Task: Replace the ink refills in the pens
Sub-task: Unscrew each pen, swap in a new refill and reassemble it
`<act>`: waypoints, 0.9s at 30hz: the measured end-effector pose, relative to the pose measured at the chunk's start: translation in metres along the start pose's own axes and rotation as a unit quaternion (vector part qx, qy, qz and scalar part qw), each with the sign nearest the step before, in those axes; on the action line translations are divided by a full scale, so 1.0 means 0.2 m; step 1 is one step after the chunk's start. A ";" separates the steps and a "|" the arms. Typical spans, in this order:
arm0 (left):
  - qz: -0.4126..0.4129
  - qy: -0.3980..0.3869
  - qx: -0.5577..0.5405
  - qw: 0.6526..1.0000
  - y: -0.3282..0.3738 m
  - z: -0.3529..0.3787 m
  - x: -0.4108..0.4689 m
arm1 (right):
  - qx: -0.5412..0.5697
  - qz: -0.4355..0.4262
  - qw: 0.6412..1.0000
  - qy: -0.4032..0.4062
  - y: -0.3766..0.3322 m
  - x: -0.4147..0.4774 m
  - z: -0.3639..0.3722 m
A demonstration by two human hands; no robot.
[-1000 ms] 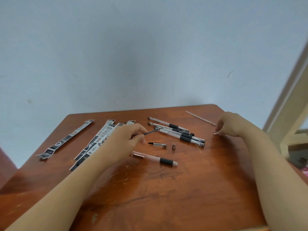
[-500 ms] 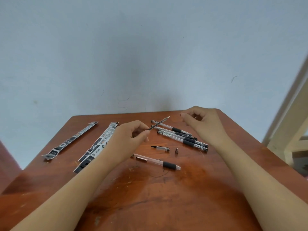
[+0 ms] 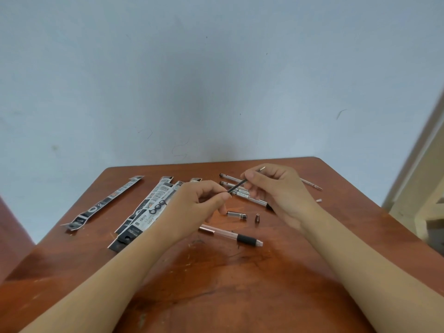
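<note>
Pale blue-grey wall (image 3: 216,80) behind; reddish-brown wooden table (image 3: 216,289), scratched, standing against it.

- Ink refill (image 3: 238,186): thin, dark, held slantwise above the table between both hands, its metal tip pointing far right.
- Left hand (image 3: 199,203): fingers curled, thumb and forefinger pinching the refill's near end.
- Right hand (image 3: 281,195): fingers curled round the refill's far part, with the tip sticking out beyond them.
- Pens (image 3: 242,193): several, clear, lying side by side on the table below the hands, partly hidden.
- Pen barrel (image 3: 230,235): clear with a black grip, lying alone nearer the person.
- Cap (image 3: 236,215) and small metal cone (image 3: 257,218): lying apart from each other, between the barrel and the pens.
- Thin clear tube (image 3: 311,184): on the table past the right hand, with a small pale piece (image 3: 318,200) near it.
- Printed packet strip (image 3: 105,203): alone at far left.
- Stack of packets (image 3: 149,207): just beside the left wrist.
</note>
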State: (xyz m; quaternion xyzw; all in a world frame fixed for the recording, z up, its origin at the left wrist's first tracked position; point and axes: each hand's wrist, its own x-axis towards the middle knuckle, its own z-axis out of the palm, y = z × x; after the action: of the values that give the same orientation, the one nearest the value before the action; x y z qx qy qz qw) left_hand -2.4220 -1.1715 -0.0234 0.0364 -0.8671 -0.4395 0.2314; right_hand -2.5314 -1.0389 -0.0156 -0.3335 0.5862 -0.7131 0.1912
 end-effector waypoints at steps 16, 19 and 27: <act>0.058 -0.076 0.250 0.964 -0.03 0.02 -0.02 | 0.207 0.063 0.962 0.166 -0.03 0.09 -0.21; 0.094 -0.104 0.295 0.945 -0.04 0.03 -0.02 | 0.197 0.076 0.961 0.178 -0.01 0.10 -0.22; 0.066 -0.182 0.349 0.917 -0.05 0.03 -0.01 | 0.181 0.089 0.964 0.175 0.01 0.11 -0.22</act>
State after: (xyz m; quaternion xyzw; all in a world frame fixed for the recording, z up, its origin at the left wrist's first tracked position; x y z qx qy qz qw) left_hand -2.4243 -1.1724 -0.0346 -0.0227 -0.9931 -0.0914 0.0705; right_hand -2.5782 -1.0238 -0.0157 -0.1097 0.4995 -0.8343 0.2058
